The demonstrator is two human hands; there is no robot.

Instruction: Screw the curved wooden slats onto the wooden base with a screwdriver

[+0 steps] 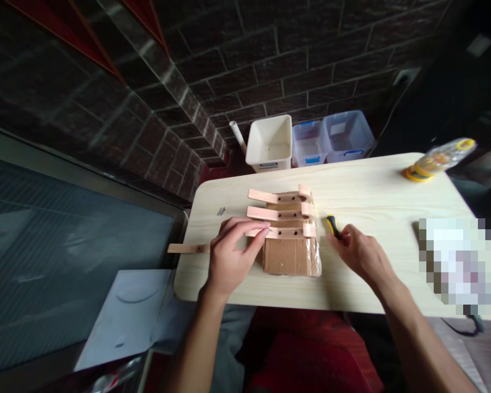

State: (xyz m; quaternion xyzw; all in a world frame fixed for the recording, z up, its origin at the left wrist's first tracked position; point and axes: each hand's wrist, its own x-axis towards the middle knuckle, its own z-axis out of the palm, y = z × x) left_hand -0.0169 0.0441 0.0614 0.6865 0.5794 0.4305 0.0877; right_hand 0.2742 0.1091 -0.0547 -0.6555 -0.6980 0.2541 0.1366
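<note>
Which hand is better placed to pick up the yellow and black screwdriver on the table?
Probably the right hand: it sits right beside the yellow-and-black screwdriver. The left hand lies across the wooden strips on the plastic-wrapped cardboard, on that stack's far side from the screwdriver.

Wooden strips [278, 214]: smooth, matt, pale. Cardboard [286, 256]: brown, under glossy plastic film [316, 261]. Screwdriver handle [333, 225]: glossy yellow-and-black plastic, as catalogued.

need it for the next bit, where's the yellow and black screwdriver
In the head view, the yellow-and-black screwdriver is at the fingertips of the right hand, over the pale wood-grain table, just right of the plastic-wrapped cardboard.
</note>
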